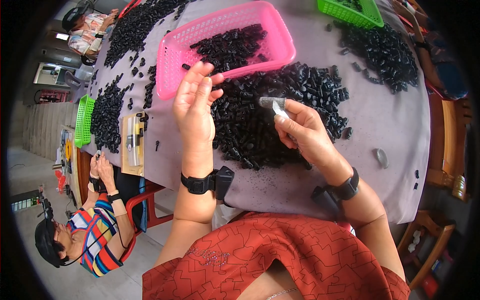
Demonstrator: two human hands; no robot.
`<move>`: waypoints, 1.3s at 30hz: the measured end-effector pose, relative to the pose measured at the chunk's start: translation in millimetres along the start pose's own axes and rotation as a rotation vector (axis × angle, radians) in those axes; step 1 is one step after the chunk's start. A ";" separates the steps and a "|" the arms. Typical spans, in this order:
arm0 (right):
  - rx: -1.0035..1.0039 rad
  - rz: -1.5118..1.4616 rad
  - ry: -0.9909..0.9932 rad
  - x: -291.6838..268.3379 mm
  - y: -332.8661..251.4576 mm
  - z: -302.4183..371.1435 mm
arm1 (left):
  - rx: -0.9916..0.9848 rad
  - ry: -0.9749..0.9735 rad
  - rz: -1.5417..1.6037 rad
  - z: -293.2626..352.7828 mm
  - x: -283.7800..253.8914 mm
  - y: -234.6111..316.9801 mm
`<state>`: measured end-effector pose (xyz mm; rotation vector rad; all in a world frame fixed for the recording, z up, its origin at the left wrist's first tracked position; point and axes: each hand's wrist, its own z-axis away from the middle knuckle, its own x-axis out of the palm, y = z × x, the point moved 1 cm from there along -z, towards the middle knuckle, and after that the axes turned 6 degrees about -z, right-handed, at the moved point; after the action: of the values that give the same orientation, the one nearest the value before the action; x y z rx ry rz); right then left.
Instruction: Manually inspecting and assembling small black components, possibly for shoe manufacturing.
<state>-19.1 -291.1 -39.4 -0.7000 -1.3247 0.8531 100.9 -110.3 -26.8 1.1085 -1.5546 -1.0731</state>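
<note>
My left hand [196,102] is raised at the near edge of a pink basket [227,74], fingers apart, with nothing visible in it. Black plastic pieces lie inside the basket, and one small black piece [186,66] shows just beside my fingertips. My right hand [306,127] is closed on a small knife [280,111] with a pale blade; its handle is mostly hidden in the palm. A grey finger cover [270,102] sits over the index fingertip. Under and between both hands spreads a big heap of short black plastic parts [255,132].
A grey cloth [270,187] covers the table. More black heaps lie at the far left and right, near a green basket [350,12] and another green basket [85,120]. A loose grey finger cover [382,157] lies at right. Co-workers sit left [102,230] and far left.
</note>
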 end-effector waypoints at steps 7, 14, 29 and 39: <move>-0.026 -0.036 0.047 -2.7 4.8 -1.7 | 0.094 -0.363 -0.820 13.9 14.5 -2.4; -0.001 -0.019 0.059 -1.5 3.5 -0.6 | 0.339 -0.408 -1.141 12.6 14.2 -8.9; -0.063 -0.061 0.071 1.1 2.5 0.1 | 0.034 -0.416 -0.634 23.1 25.0 -3.3; -0.072 -0.059 0.063 -1.7 2.2 0.1 | -0.089 -0.607 -0.513 32.7 33.3 -3.4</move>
<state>-19.6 -291.4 -42.1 -0.7348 -1.3187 0.7338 64.0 -138.7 -30.5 1.2190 -1.6848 -1.9461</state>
